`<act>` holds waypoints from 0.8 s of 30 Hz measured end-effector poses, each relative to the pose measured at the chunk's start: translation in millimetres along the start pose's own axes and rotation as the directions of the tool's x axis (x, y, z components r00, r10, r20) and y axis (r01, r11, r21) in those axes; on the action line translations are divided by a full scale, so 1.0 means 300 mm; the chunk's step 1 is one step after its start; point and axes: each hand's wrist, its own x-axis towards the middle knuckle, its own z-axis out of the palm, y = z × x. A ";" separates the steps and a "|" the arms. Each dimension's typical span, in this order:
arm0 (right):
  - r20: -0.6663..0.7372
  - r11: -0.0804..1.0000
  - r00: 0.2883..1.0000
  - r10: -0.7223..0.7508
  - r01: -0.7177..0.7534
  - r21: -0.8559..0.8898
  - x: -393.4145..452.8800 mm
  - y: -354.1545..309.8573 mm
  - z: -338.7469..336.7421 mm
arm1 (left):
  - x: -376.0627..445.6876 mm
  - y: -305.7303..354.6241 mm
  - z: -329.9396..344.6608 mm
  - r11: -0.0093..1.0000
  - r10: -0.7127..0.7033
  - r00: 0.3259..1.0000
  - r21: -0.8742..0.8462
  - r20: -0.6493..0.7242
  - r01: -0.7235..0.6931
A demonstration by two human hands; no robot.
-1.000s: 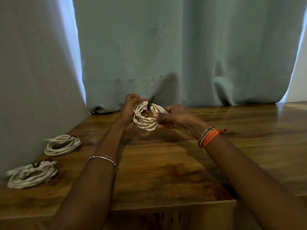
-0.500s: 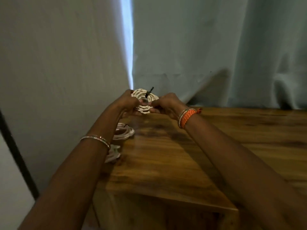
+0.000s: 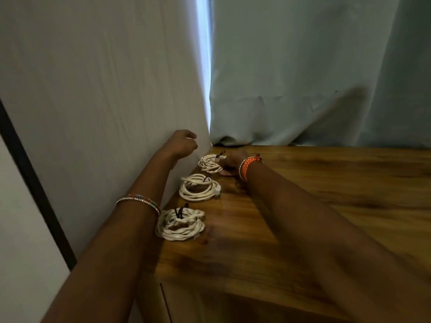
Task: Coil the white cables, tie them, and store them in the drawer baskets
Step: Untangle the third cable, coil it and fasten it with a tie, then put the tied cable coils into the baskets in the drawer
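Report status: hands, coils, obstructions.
Left hand curled, empty. Right hand on far coil. Three tied coils on table. Nothing blocking.

Bare forearms: beaded bangle [image 3: 140, 200] on left wrist, orange braided bracelets [image 3: 247, 165] on right
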 end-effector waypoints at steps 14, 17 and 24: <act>0.385 0.391 0.716 -0.583 0.662 -0.640 -0.333 0.005 0.013 | -0.527 -0.047 -0.061 0.810 0.160 0.981 0.553 0.110 -0.194; 0.506 0.205 0.753 -0.420 0.622 -0.755 -0.375 0.058 0.085 | -0.597 -0.087 -0.016 0.580 -0.056 0.964 0.794 0.261 -0.181; 0.472 -0.080 0.637 -0.609 0.542 -0.836 -0.438 0.098 0.075 | -0.601 -0.133 0.037 0.599 0.194 0.972 0.768 0.135 -0.227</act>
